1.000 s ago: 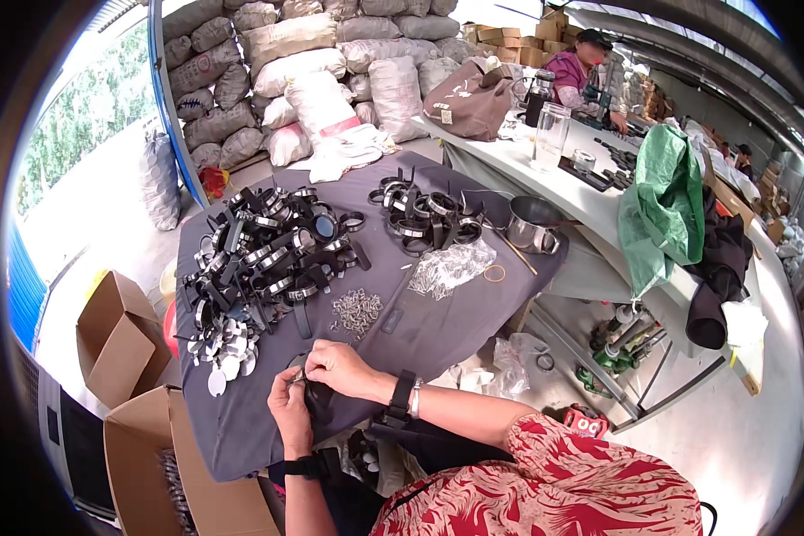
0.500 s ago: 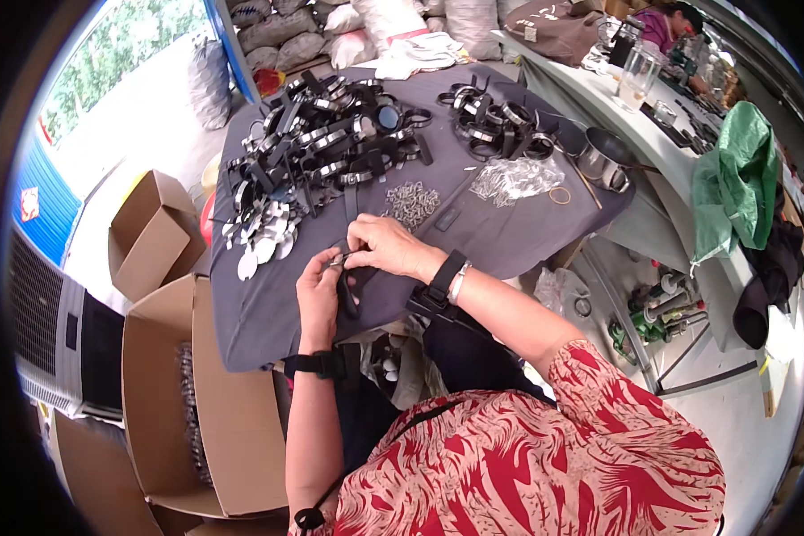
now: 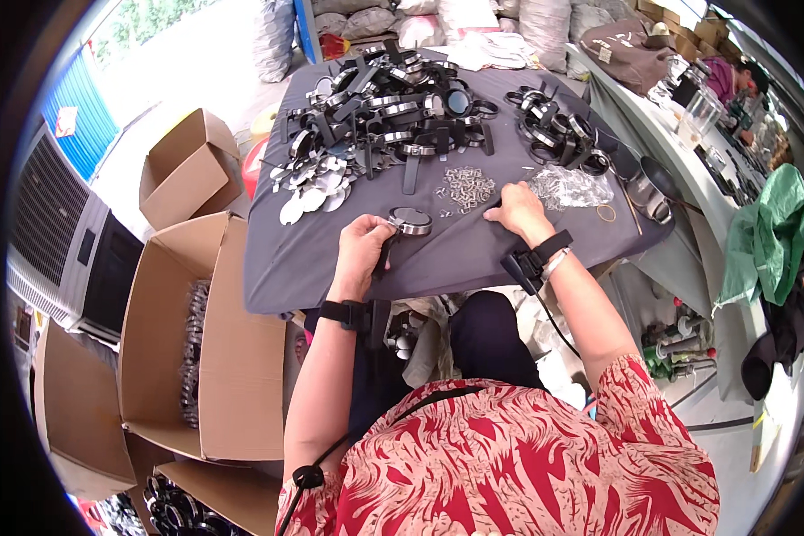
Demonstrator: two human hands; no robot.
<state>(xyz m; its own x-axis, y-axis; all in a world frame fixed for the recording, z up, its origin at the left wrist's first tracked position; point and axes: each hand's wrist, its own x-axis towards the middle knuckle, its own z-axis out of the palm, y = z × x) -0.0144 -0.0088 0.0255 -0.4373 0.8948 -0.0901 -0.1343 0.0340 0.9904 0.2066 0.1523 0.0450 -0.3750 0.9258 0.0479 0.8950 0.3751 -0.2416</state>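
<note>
My left hand [image 3: 363,248] pinches a round metal-rimmed piece [image 3: 411,221] by its near edge, above the dark cloth. This piece has a grey disc face, and a black strip hangs below the fingers. To the right, my right hand [image 3: 520,211] is lowered to the cloth, its fingers curled over a slim dark tool [image 3: 491,207] that is mostly hidden. Small metal fasteners [image 3: 469,187] lie in a heap between the hands, farther off. Behind them is a big pile of similar black-handled round pieces [image 3: 393,107]. Loose pale discs [image 3: 317,189] lie at its left.
A smaller pile of round pieces [image 3: 558,129], a clear plastic bag [image 3: 570,188] and a metal pot [image 3: 654,189] are at the right. Open cardboard boxes [image 3: 165,339] stand left of the table. At the far right, another person sits by a bench with a green sack [image 3: 764,223].
My hands have parted: the right has left the piece and moved right to the dark tool, while the left keeps the round piece, now turned face up. The view has shifted.
</note>
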